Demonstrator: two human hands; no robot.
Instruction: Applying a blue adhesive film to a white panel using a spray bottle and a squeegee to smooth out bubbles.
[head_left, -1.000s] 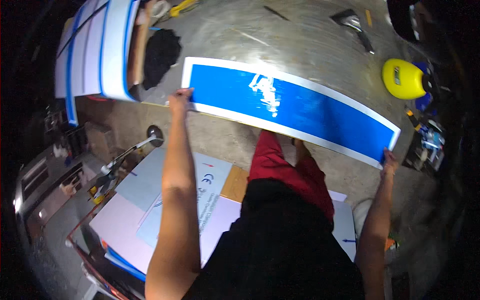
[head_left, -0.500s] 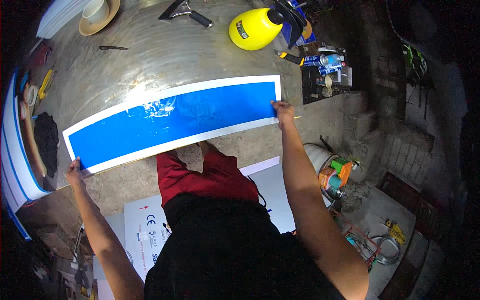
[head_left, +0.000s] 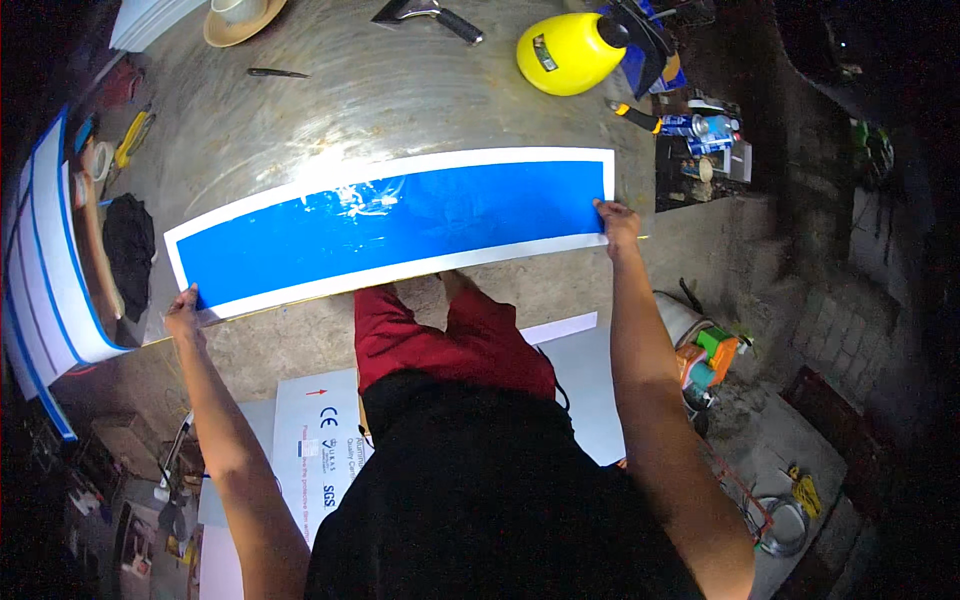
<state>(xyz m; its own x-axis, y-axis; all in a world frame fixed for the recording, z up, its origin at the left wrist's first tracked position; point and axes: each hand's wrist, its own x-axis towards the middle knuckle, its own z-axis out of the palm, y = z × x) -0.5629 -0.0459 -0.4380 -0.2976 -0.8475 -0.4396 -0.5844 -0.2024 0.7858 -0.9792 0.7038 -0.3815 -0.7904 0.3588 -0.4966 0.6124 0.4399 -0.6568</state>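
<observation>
A long blue sheet with a white border [head_left: 420,215] lies along the near edge of the metal-topped table [head_left: 230,130]. Its film-like surface is glossy and slightly wrinkled. At the sheet's near left corner, my left hand [head_left: 184,312] has thumb and fingers closed on the edge. My right hand [head_left: 620,225] pinches the right end close to the near corner. Both arms are stretched out to either side of my body, and the sheet spans between them.
Farther back are a utility knife [head_left: 278,72], a black-handled squeegee [head_left: 430,18], a yellow pump sprayer [head_left: 568,55] and a cup on a tan dish [head_left: 245,30]. Spray cans [head_left: 682,125] stand at right. Curved blue-edged white panels [head_left: 60,250] are at left, printed boards [head_left: 315,440] below.
The whole view has shifted, so table, sheet and hands appear farther right and mostly a little higher. Both hands keep their grip on the sheet's ends.
</observation>
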